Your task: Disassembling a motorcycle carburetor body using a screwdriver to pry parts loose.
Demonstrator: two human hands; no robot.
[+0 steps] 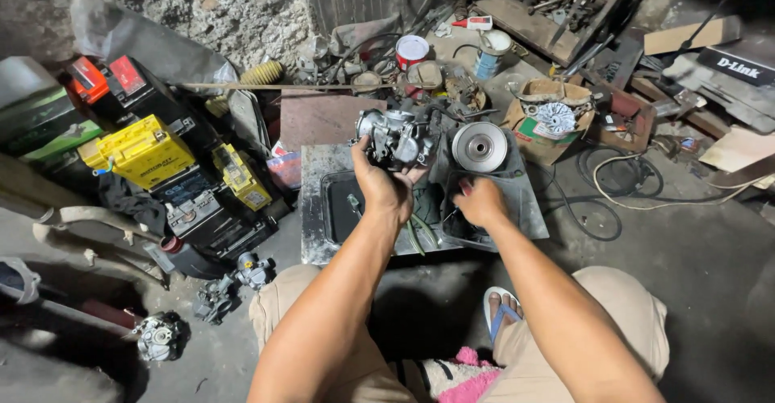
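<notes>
Carburetor (393, 137) sits gripped just above left hand (382, 187), over metal tray (316, 209).

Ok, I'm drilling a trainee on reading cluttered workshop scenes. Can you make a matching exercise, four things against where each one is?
Things:
1. carburetor
2. round metal pulley
3. yellow battery
4. white fan-shaped part

Places:
A. in a cardboard box, far right of the metal tray
B. held in the left hand
C. far left, among dark boxes
D. just beyond the right hand

Pairs: 1-B, 2-D, 3-C, 4-A
</notes>
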